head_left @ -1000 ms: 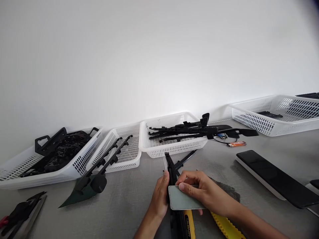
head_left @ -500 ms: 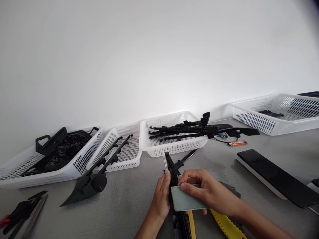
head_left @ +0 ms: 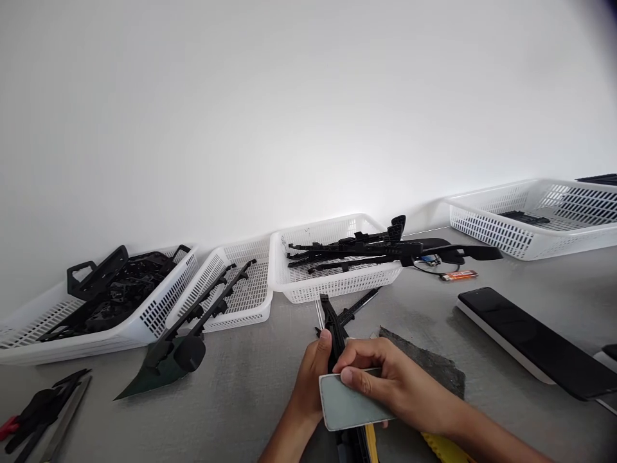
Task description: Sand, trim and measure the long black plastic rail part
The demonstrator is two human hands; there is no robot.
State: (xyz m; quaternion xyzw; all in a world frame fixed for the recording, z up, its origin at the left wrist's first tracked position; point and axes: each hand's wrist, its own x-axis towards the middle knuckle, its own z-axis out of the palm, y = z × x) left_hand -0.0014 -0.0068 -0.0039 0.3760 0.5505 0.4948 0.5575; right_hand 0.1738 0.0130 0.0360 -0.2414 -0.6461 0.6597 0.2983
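My left hand is wrapped round a long black plastic part, its thumb lying along the near side and the part's tip pointing away from me. My right hand pinches a flat, pale grey-green rectangular pad with rounded corners, thumb on top. The pad lies across the black part and hides its middle. Beneath them a yellow-and-black object shows in part. A black caliper-like tool lies just beyond, and a dark, rough sheet sits to the right of my right hand.
White baskets with black parts stand along the wall: left, middle left, centre and right. Long parts overhang the centre one. A phone on a white block, an orange packet, pliers-like tools and a yellow strip lie about.
My right hand and the pad have moved a little left and towards me along the black part. More of the dark sheet shows. My left hand keeps its grip.
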